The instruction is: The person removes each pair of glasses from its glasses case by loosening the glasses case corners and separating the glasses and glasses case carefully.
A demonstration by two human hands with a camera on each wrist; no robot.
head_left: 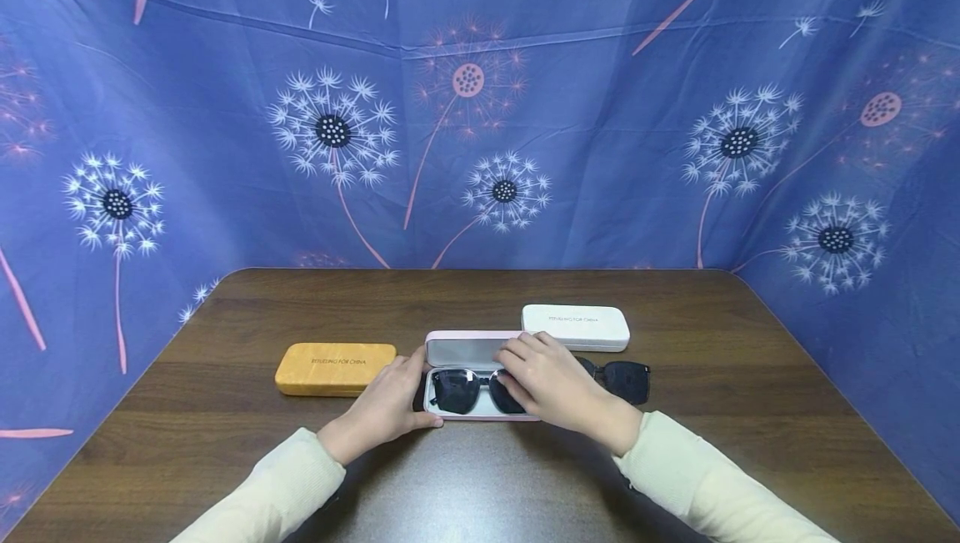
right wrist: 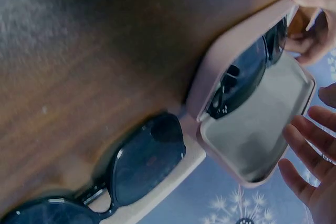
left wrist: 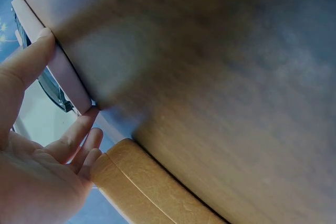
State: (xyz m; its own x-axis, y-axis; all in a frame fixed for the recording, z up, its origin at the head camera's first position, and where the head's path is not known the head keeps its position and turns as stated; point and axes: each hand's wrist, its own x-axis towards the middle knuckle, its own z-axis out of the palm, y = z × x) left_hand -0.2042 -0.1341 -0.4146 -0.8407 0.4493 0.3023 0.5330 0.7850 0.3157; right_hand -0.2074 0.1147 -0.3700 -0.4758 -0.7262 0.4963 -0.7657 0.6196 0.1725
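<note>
A pink glasses case (head_left: 486, 419) stands with its lid (head_left: 463, 351) raised, a pair of dark sunglasses (head_left: 457, 391) lying inside. My left hand (head_left: 385, 402) holds the case at its left end, the thumb on the front wall and the forefinger at the corner. Over the right part of the case, my right hand (head_left: 551, 378) reaches to the raised lid. In the right wrist view its fingers (right wrist: 310, 150) are loosely bent beside the lid's edge; whether they touch it I cannot tell. Part of the sunglasses is hidden behind this hand in the head view.
Left of the pink case lies a closed orange-yellow glasses case (head_left: 335, 369). A closed white glasses case (head_left: 576, 328) sits behind to the right. Another pair of dark sunglasses (head_left: 627, 381) rests on the brown table (head_left: 720, 409), partly behind my right hand. A blue dandelion-print cloth (head_left: 600, 151) hangs behind.
</note>
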